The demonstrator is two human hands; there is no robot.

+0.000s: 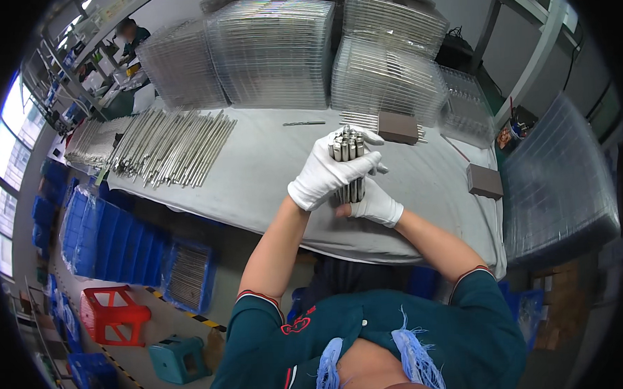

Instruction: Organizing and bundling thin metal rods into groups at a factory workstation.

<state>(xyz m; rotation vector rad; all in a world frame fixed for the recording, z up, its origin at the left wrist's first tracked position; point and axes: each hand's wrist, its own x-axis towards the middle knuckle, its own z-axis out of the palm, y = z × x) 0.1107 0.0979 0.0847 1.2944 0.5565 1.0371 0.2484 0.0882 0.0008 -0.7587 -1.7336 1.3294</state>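
My left hand [316, 175], in a white glove, wraps round an upright bundle of shiny metal rods [348, 149] above the cloth-covered table. Lower down, my right hand [378, 203], also gloved, closes round the bottom of the same bundle; its thumb tip looks bare. The rods' upper ends stick out between the left fingers, and the gloves hide much of their length. Beyond my hands lies a single fluted drill bit [303, 123]. Some thin rods [358, 117] rest beside and under a brown block [397, 128].
Many long metal rods [176, 148] cover the table's left side. Stacked clear plastic trays [272, 55] line the back, and more [558, 186] stand at the right. Another brown block [484, 181] sits near the right edge. Blue crates [114, 239] and a red stool [115, 316] are on the floor.
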